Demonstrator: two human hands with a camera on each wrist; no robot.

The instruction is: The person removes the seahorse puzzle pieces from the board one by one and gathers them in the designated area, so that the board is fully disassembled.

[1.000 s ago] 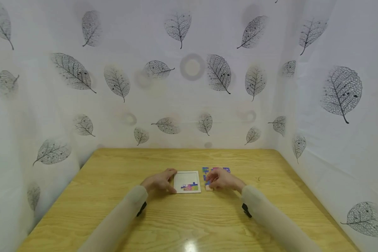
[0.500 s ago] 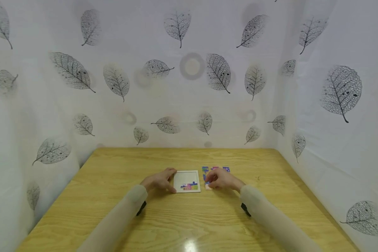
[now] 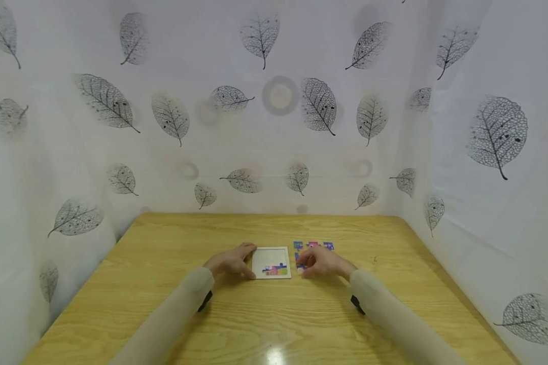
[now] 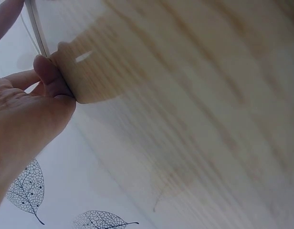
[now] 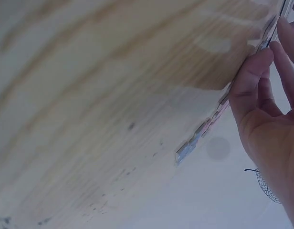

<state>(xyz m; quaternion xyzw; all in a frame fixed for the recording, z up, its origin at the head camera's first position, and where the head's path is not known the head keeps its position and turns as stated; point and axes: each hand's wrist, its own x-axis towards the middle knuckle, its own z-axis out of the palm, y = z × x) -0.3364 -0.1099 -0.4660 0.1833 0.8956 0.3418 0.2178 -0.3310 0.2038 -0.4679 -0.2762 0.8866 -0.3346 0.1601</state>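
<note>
A white square puzzle tray [image 3: 271, 257] lies on the table, with a few joined pieces [image 3: 276, 270] in its lower right part. My left hand [image 3: 230, 261] holds the tray's left side, index finger at the upper corner and thumb at the lower one. In the left wrist view, the bent thumb [image 4: 51, 78] sits low against the tabletop. My right hand [image 3: 324, 261] is over the loose pieces to the right, thumb and index finger around a peach-and-blue puzzle piece [image 3: 300, 271]. The right wrist view shows the thumb [image 5: 254, 69] down at table level, with the fingertips partly hidden.
Loose puzzle pieces lie around the right hand: a green-blue one [image 3: 298, 245], a pink one [image 3: 312, 244] and a purple one [image 3: 329, 246]. My right hand covers part of this group. A white leaf-print curtain [image 3: 274, 152] surrounds the wooden table [image 3: 274, 314].
The right thumb and index finger have shifted slightly at the peach-and-blue puzzle piece, which now shows less of its surface. My left hand and the tray stay in place.
</note>
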